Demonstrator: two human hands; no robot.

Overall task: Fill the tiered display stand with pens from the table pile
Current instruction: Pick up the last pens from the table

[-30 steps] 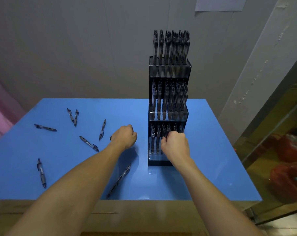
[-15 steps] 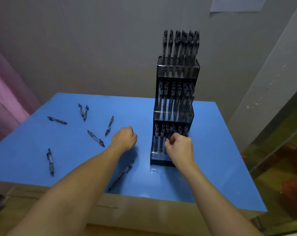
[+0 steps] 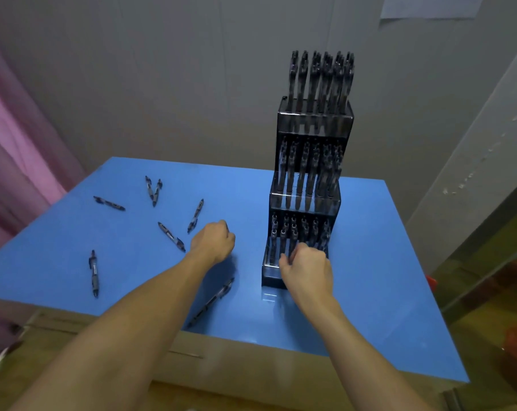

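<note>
Curled at the lowest tier of the display stand [image 3: 307, 200], the right hand [image 3: 306, 269] has its fingers bent in against the upright pens there; it seems to pinch one, though the knuckles hide the contact. The left hand [image 3: 213, 241] is a loose fist hovering over the blue table [image 3: 379, 262], and whether anything lies inside it cannot be told. Both forearms reach forward from the near edge.

No writing can be read on stand or pens; a pale paper sheet [image 3: 429, 5] on the wall is too blurred.

Pens in all three tiers stand vertical. Seven loose pens [image 3: 171, 240] lie flat to the left, scattered at differing angles. One of them, the nearest pen [image 3: 211, 302], runs diagonally under the left forearm.
</note>
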